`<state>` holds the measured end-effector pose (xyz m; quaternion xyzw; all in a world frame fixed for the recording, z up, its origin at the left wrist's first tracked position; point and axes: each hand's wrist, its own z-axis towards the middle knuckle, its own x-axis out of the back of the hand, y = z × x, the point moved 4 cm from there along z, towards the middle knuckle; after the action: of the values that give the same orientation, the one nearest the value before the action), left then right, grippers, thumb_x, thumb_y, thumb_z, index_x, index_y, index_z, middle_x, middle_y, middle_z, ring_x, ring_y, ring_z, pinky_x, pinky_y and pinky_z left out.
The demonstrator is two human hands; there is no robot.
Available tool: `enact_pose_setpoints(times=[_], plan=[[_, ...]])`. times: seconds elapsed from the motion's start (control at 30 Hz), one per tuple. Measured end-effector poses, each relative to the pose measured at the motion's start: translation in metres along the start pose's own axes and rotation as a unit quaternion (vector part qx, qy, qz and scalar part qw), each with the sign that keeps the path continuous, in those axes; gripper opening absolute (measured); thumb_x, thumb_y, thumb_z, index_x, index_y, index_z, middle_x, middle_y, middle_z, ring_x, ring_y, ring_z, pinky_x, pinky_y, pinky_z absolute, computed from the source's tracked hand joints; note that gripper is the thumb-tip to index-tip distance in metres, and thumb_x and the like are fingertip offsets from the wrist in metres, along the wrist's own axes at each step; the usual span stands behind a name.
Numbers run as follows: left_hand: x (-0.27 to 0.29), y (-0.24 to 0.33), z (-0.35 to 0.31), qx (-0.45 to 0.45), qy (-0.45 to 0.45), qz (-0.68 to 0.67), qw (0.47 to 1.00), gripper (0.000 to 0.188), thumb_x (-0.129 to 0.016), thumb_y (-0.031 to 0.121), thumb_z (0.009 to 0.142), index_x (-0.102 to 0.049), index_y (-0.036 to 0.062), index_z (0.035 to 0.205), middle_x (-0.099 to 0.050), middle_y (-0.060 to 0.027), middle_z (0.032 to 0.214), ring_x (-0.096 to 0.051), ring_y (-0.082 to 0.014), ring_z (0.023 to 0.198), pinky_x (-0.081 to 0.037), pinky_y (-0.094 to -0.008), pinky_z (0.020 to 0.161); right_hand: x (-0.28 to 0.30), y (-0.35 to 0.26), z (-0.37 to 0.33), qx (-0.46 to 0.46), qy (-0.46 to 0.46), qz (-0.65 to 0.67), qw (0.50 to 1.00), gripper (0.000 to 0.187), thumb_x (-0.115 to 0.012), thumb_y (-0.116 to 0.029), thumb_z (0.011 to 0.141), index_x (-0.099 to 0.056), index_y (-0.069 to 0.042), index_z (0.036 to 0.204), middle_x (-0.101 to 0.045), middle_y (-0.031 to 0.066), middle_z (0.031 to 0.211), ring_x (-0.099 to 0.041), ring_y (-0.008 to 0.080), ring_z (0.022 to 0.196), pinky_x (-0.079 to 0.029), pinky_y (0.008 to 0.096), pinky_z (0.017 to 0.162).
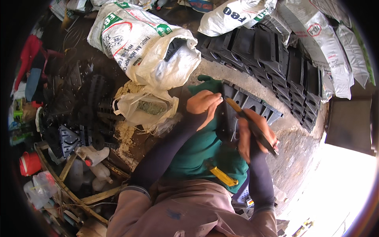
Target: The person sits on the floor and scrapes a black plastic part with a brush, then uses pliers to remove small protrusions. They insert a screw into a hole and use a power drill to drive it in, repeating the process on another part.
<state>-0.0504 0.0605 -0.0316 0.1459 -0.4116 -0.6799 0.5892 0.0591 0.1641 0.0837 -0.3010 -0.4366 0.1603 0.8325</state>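
My left hand (203,106) is closed in a pinch above the green cloth (193,154) on my lap. A small pale bit shows at its fingertips, too small to name. In my right hand (258,132) is a long, thin, dark tool (254,128) with a tan front end, slanting up toward the left fingertips. Below both hands a black plastic part (226,124) rests on the cloth, with a ribbed section (254,103) reaching right. A thin white strand lies on it by the right hand. Nearer my waist lies a yellow utility knife (223,175).
Stacked black plastic parts (272,59) line the far right, beside white sacks (319,43). A large open sack (158,59) holding black parts lies ahead, above a smaller bag (148,108) of greenish bits. Plastic jugs (100,173) and a red bucket (29,163) stand left.
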Motion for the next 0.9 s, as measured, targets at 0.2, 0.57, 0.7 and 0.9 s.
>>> enact_pose_setpoints(times=[0.2,0.57,0.7,0.9], plan=[[0.002,0.005,-0.001,-0.01,-0.006,0.018,1.0,0.021,-0.068,-0.003,0.079,-0.063,0.0016,0.099,-0.058,-0.0096,0.077,-0.06,-0.0261,0.068,-0.049,-0.0344,0.06,-0.008,-0.001,-0.001,-0.041,-0.085,-0.078,0.992,0.03,-0.065,-0.025,0.091,-0.062,0.0,0.107,-0.071,0.016,0.082,-0.071,0.022,0.075,-0.054,0.0304,0.071],[-0.002,0.007,-0.009,0.02,-0.032,0.055,0.998,0.026,-0.067,-0.001,0.08,-0.061,0.0017,0.104,-0.055,-0.0104,0.079,-0.058,-0.0283,0.071,-0.047,-0.0367,0.06,0.002,-0.007,0.001,0.04,0.051,0.044,0.997,0.023,-0.066,-0.021,0.089,-0.063,-0.004,0.105,-0.07,0.0153,0.077,-0.069,0.0212,0.069,-0.052,0.0294,0.066],[-0.001,0.001,-0.009,0.078,-0.045,0.025,0.996,0.031,-0.068,-0.001,0.078,-0.06,0.0024,0.108,-0.055,-0.0117,0.082,-0.059,-0.0301,0.072,-0.047,-0.0374,0.062,-0.017,0.007,0.004,-0.06,-0.088,-0.021,0.994,0.026,-0.075,-0.01,0.079,-0.063,0.0,0.1,-0.068,0.0124,0.074,-0.067,0.0242,0.058,-0.05,0.0301,0.054],[0.0,-0.007,-0.005,0.123,-0.086,-0.006,0.989,0.032,-0.068,0.001,0.077,-0.059,0.0024,0.108,-0.056,-0.0124,0.085,-0.06,-0.0307,0.074,-0.048,-0.037,0.064,-0.014,0.002,-0.002,0.061,0.026,0.009,0.998,0.028,-0.076,-0.006,0.076,-0.064,-0.001,0.1,-0.067,0.0122,0.073,-0.065,0.0242,0.057,-0.049,0.0304,0.051]])
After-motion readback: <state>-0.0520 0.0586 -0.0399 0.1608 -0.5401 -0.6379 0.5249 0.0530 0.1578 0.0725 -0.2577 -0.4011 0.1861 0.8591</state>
